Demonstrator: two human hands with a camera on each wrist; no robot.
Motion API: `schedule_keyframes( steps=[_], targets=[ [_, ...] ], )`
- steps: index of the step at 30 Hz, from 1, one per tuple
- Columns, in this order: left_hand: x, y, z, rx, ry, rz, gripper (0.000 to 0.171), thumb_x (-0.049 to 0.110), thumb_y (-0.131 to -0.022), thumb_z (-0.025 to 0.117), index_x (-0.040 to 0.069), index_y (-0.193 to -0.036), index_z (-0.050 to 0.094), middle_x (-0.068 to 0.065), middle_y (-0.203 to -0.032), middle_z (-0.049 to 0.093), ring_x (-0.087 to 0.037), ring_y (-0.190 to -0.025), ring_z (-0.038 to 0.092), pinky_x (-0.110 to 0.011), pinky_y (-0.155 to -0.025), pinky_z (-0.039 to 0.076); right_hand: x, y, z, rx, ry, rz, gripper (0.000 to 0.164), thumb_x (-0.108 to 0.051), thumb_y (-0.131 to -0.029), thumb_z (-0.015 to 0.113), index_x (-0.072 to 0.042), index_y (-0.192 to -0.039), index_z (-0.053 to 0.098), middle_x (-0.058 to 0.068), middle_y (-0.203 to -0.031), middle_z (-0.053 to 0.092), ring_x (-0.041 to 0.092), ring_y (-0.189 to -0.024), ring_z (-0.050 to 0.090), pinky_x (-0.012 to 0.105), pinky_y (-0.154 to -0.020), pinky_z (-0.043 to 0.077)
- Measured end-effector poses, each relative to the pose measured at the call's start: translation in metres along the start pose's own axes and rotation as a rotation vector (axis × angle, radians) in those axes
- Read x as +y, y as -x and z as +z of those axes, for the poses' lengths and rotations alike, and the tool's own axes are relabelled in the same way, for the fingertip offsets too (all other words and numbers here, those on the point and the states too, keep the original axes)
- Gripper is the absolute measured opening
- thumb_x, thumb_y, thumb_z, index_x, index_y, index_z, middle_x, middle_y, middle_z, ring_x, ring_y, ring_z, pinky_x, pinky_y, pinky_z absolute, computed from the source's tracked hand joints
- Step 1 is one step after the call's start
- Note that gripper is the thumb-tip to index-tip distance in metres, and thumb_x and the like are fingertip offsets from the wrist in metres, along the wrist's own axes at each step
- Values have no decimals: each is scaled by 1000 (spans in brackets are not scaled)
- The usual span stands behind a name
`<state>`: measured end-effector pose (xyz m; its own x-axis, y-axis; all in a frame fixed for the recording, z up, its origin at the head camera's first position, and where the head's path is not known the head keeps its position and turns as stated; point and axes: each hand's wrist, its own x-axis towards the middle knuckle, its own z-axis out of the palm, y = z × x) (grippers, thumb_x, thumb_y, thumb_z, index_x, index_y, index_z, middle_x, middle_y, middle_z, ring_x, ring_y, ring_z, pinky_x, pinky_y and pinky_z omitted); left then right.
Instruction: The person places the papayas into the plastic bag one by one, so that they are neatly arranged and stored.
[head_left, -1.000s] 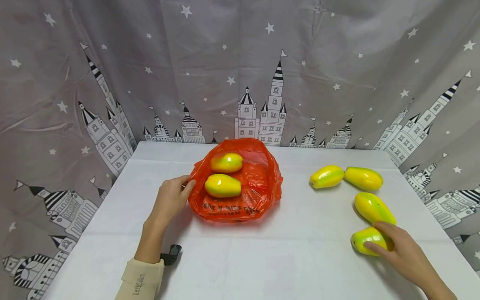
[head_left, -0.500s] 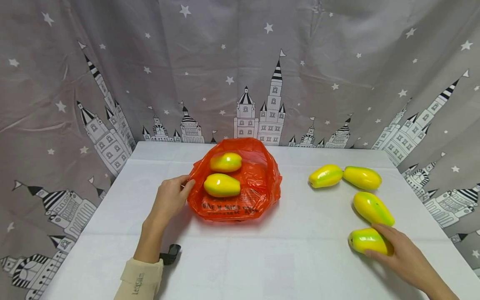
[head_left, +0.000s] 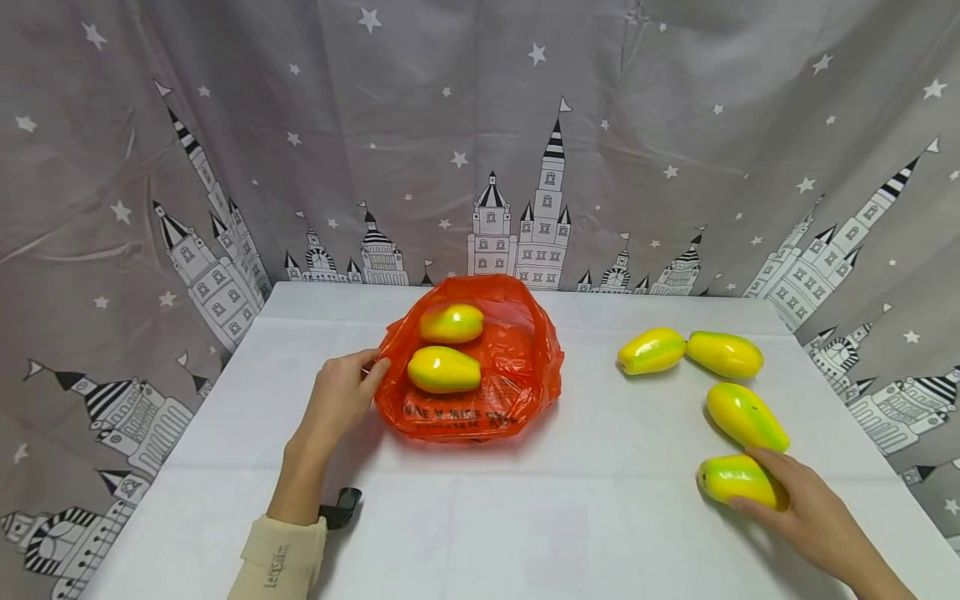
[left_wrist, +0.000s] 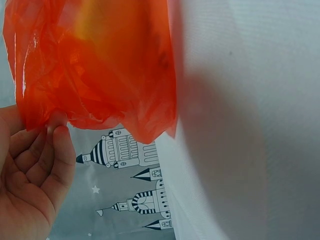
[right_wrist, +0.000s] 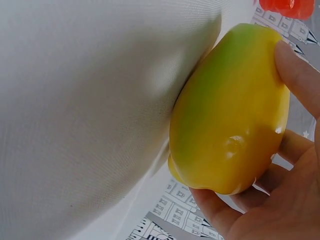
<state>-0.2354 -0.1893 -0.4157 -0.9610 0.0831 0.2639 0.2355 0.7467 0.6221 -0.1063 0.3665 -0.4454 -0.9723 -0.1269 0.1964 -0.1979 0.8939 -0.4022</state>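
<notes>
An open red plastic bag (head_left: 517, 375) lies on the white table with two yellow papayas inside, a rear one (head_left: 452, 323) and a front one (head_left: 444, 370). My left hand (head_left: 343, 398) pinches the bag's left rim between thumb and fingers; the left wrist view shows the thin red plastic (left_wrist: 100, 85) caught at the fingertips. At the front right, my right hand (head_left: 806, 500) holds a yellow-green papaya (head_left: 738, 481), thumb on its near side and fingers on its far side. In the right wrist view this papaya (right_wrist: 230, 115) lies close against the white cloth.
Behind the held fruit lies another papaya (head_left: 746, 415), very near it. Two more, a left one (head_left: 652, 351) and a right one (head_left: 723, 355), lie end to end farther back. A grey castle-print curtain (head_left: 600, 150) borders the table (head_left: 562, 517).
My right thumb has slid from the papaya's upper face to its near side, and the fruit has turned slightly. The left hand and the bag stay as they were.
</notes>
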Motion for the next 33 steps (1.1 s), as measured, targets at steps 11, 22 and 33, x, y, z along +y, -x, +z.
schedule_keyframes(
  steps=[11, 22, 33],
  targets=[
    [-2, 0, 0, 4, 3, 5, 32, 16, -100, 59, -8, -120, 66, -20, -97, 71, -32, -85, 65, -44, -74, 58, -2, 0, -3, -32, 1, 43, 70, -26, -77, 85, 11, -128, 54, 35, -119, 57, 50, -105, 54, 62, -84, 41],
    [-3, 0, -1, -6, 30, -55, 33, 18, -100, 60, -5, -123, 65, -13, -85, 67, -25, -71, 55, -31, -60, 51, -17, -11, -11, -18, 27, 89, 67, -37, -82, 81, 6, -128, 56, 28, -114, 62, 38, -94, 56, 58, -79, 44],
    [-3, 0, -2, 1, 40, -31, 35, 19, -100, 60, -6, -123, 65, -16, -90, 70, -27, -75, 58, -34, -64, 54, -51, -25, -13, 28, 4, 47, 65, -38, -84, 79, 1, -131, 57, 22, -113, 65, 33, -90, 56, 53, -76, 45]
  ],
)
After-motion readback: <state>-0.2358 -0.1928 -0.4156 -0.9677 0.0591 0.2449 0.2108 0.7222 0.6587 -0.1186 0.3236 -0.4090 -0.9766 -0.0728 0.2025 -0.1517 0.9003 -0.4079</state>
